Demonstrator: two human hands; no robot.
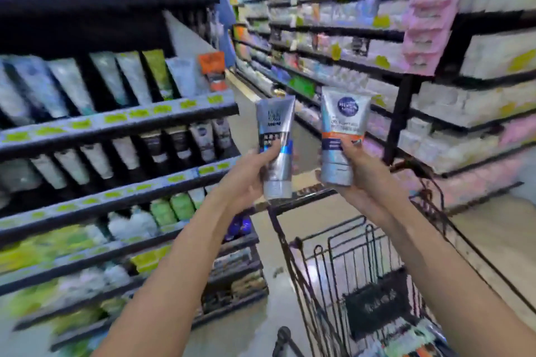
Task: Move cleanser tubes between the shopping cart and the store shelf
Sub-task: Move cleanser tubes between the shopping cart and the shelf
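Note:
My left hand [249, 174] grips a silver and blue cleanser tube [275, 136] by its lower half, cap end down. Beside it, my right hand [362, 171] holds a wider silver tube with an orange band [343, 124], also upright. Both tubes are raised side by side in the aisle, above the front of the black wire shopping cart [348, 264]. The store shelf [121, 122] on my left carries rows of upright tubes behind yellow price tags. The picture is blurred by motion.
More shelving [377, 38] with pale boxed goods lines the right side of the aisle. The cart's basket holds some colourful packs [412, 339] at the lower right. Light floor [499, 229] runs between the shelves and ahead.

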